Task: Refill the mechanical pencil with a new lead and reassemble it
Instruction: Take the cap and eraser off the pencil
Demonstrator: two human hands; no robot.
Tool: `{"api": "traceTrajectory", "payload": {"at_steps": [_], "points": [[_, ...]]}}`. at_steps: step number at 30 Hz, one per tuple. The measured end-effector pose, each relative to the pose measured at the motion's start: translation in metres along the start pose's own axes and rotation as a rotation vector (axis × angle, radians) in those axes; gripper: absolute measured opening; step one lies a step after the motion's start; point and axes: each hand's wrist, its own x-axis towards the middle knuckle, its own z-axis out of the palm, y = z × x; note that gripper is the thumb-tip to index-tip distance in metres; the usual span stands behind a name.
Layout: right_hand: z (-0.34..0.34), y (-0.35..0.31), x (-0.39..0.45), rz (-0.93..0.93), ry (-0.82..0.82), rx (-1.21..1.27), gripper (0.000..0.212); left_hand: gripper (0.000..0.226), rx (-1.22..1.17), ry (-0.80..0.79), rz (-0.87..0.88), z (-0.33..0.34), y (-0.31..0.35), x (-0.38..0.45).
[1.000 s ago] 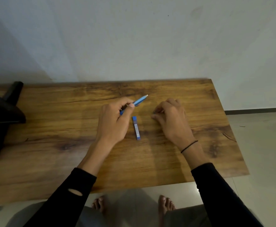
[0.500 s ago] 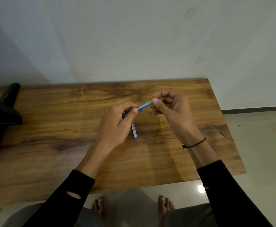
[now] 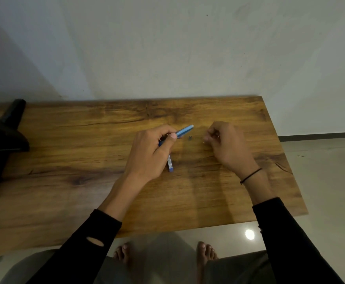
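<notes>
My left hand (image 3: 153,152) grips the blue mechanical pencil (image 3: 184,131), whose pale end points up and to the right above the wooden table (image 3: 85,160). A blue lead case (image 3: 170,165) lies flat just below that hand, partly hidden by it. A small dark cap (image 3: 190,137) rests on the table between my hands. My right hand (image 3: 229,146) is low over the table to the right, with its fingers pinched together. A tiny white piece (image 3: 204,142) sits at its fingertips; whether it is held or lying on the wood is unclear.
A black stand (image 3: 1,140) occupies the table's left end. A pale wall rises directly behind the table. The table's right edge (image 3: 290,171) drops to a tiled floor, and my bare feet (image 3: 205,251) show below the front edge.
My right hand was pinching the pencil's end half a second ago. It has since pulled away to the right and down toward the table. My left hand has kept hold of the pencil.
</notes>
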Motion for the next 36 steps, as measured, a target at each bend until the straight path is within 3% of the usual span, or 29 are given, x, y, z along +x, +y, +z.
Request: {"api": "traceTrajectory", "payload": {"at_steps": [3, 6, 9, 12, 14, 17, 22, 26, 36], "points": [[0.009, -0.002, -0.003, -0.007, 0.031, -0.126, 0.011, 0.024, 0.026, -0.016, -0.003, 0.001, 0.002, 0.0], [0.006, -0.007, -0.002, -0.01, 0.124, -0.098, 0.013, 0.024, 0.012, -0.017, -0.001, -0.001, 0.004, 0.0], [-0.006, -0.015, -0.002, -0.038, 0.162, 0.257, 0.023, 0.024, -0.013, -0.02, -0.046, -0.002, 0.005, 0.0], [-0.014, -0.029, -0.008, 0.033, -0.003, 0.717, 0.029, 0.021, -0.097, -0.025, -0.114, 0.003, 0.009, -0.002], [-0.013, -0.039, -0.013, 0.051, -0.096, 0.79, 0.015, 0.019, -0.199, -0.055, -0.144, 0.008, 0.018, -0.005], [-0.015, -0.042, -0.017, 0.094, -0.105, 0.852, 0.01, 0.021, -0.265, -0.129, -0.158, 0.011, 0.027, -0.007], [-0.032, -0.019, -0.014, 0.351, -0.065, 0.764, 0.014, 0.047, 0.247, -0.03, -0.034, 0.004, 0.017, -0.005], [-0.025, 0.002, -0.011, 0.497, -0.075, 0.605, 0.015, 0.048, 0.614, 0.001, -0.142, -0.004, 0.004, -0.002], [-0.005, 0.015, -0.005, 0.462, 0.001, 0.367, 0.031, 0.035, 0.698, -0.033, -0.303, 0.006, 0.006, -0.007]]}}
